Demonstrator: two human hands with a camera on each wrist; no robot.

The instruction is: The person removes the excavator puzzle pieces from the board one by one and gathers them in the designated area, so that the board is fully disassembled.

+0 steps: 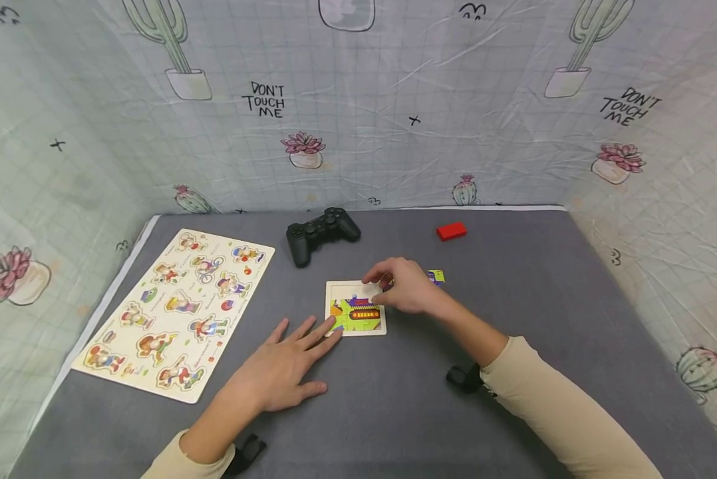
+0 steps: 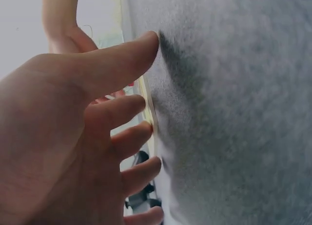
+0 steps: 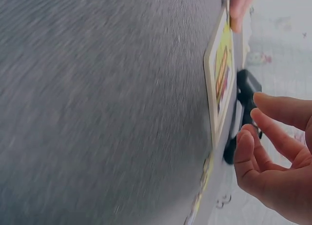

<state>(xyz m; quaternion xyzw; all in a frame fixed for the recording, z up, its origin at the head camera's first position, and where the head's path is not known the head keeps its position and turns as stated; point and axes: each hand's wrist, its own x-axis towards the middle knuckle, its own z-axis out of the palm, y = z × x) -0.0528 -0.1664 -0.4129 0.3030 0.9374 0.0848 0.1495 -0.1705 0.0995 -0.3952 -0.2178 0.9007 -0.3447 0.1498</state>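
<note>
A small jigsaw puzzle in a pale frame lies mid-table. Its lower part shows a tracked vehicle picture on yellow-green; the upper part is bare board. My left hand is spread flat, its fingertips touching the frame's lower left corner. Over the upper right of the frame hovers my right hand, fingers bent and thumb apart from them. In the right wrist view nothing shows between that hand's thumb and fingers. Loose puzzle pieces lie just beyond the right hand, partly hidden by it.
A black game controller lies behind the puzzle. To the left is a large board with several cartoon figures. A red block sits at the back right. Patterned cloth walls border the grey table.
</note>
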